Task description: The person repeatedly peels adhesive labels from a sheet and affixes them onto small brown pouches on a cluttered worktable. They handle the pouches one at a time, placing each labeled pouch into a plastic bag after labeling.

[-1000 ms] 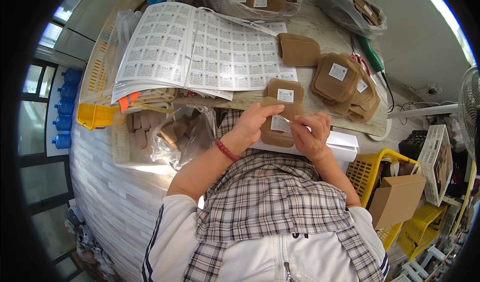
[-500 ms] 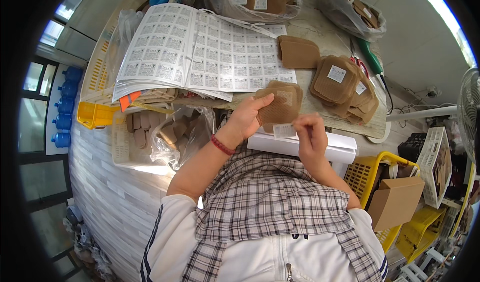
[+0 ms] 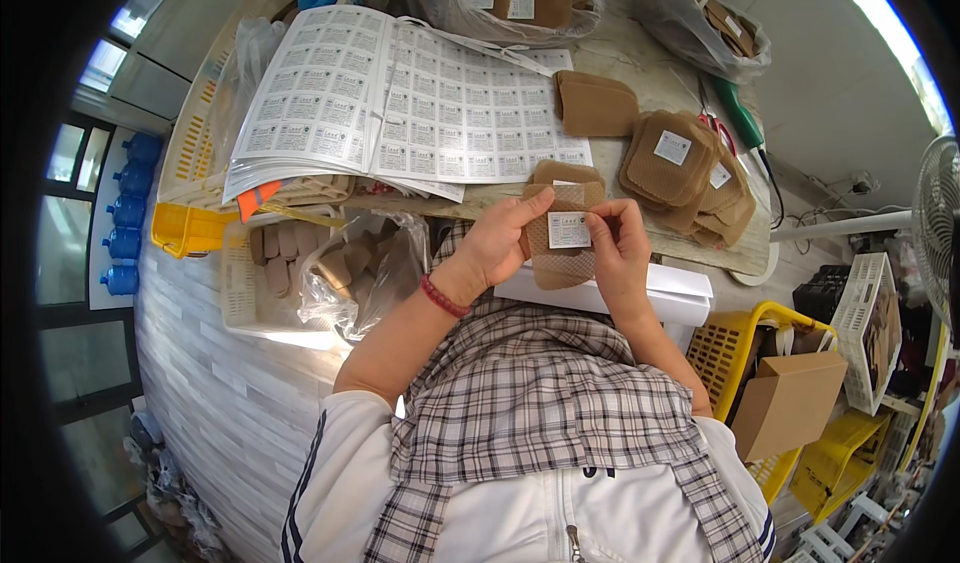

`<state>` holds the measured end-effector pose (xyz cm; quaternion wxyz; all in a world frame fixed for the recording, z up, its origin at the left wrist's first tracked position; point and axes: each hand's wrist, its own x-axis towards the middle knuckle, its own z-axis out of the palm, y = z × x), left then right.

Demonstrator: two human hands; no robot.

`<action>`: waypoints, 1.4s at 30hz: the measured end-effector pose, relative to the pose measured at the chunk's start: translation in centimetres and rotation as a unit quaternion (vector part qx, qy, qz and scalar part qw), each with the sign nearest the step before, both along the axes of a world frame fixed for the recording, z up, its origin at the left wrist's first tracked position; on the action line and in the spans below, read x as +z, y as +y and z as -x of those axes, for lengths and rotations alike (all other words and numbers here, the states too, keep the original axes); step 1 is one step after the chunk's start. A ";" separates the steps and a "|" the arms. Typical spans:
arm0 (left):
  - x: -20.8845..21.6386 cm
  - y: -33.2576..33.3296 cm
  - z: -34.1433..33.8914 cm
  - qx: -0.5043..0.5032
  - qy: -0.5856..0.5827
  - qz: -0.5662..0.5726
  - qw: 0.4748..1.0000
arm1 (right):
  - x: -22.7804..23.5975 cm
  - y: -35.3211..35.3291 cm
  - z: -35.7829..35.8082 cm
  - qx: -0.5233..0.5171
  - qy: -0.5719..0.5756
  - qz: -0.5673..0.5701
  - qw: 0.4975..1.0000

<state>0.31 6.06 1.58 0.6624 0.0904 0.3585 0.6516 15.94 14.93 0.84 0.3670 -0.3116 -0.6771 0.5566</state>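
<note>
My left hand (image 3: 495,241) grips a few brown, rounded, mesh-textured pads (image 3: 562,271), its thumb on top and its other fingers mostly hidden beneath. Over the middle of the front pad lies a small white printed label (image 3: 566,231). The thumb and fingers of my right hand (image 3: 622,253) pinch this label's right edge; whether it is stuck down I cannot tell. Farther up the held pads, another white patch shows in part. Sheets of printed labels (image 3: 470,113) lie on the table just beyond my hands.
Brown pads are stacked (image 3: 665,168) at the right, some labelled, with another pile (image 3: 597,105) behind. Red-handled scissors (image 3: 718,131) and a green-handled tool (image 3: 738,113) lie nearby. Plastic bags of pads (image 3: 580,23) stand at the back. A yellow crate (image 3: 722,348) sits at lower right.
My right hand has brought the label up from below the pads onto the front pad, so its print now faces up. The lower pad now shows more fully under my left thumb.
</note>
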 end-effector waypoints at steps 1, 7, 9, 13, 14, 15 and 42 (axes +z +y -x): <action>0.0 0.0 0.0 -0.001 0.000 -0.001 1.000 | -0.1 0.1 0.0 0.000 -0.002 -0.001 1.000; -0.5 0.2 0.0 -0.003 -0.006 -0.012 1.000 | -0.1 0.1 0.1 0.000 -0.006 -0.012 1.000; -0.5 0.1 0.0 -0.002 -0.003 -0.008 1.000 | 0.0 0.1 0.1 -0.003 -0.009 -0.016 1.000; -0.7 0.2 -0.2 0.007 -0.005 0.000 1.000 | 0.2 0.0 0.1 -0.004 -0.018 -0.020 1.000; -0.6 0.2 -0.3 0.008 -0.003 0.001 1.000 | 0.2 0.0 0.1 -0.004 -0.019 -0.023 1.000; -0.4 0.2 -0.3 0.008 -0.001 0.003 1.000 | 0.2 0.0 0.1 -0.005 -0.018 -0.021 1.000; -1.3 0.3 -1.6 0.024 0.092 0.013 0.995 | 0.6 -0.2 0.0 -0.054 -0.088 -0.155 0.983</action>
